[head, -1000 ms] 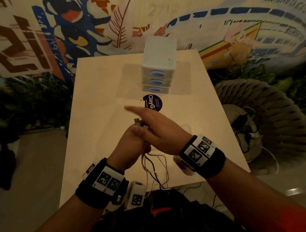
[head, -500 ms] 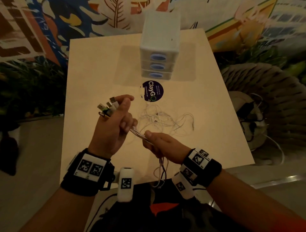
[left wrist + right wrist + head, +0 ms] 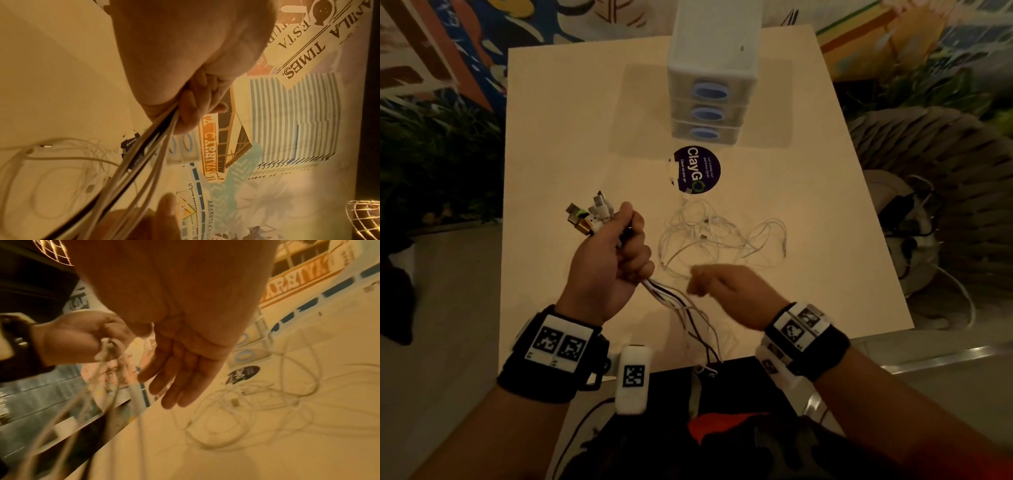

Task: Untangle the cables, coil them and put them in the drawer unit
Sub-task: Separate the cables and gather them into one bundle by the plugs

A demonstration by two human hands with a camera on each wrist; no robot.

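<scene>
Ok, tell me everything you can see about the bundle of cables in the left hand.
The bundle is several thin cables, mostly white with at least one black, gripped in the fist of the left hand above the table. Their plugs, metal, white and one gold-toned, fan out above the fist. The loose lengths trail down past the table's near edge toward the lap. The right hand is beside them, not holding them.
</scene>
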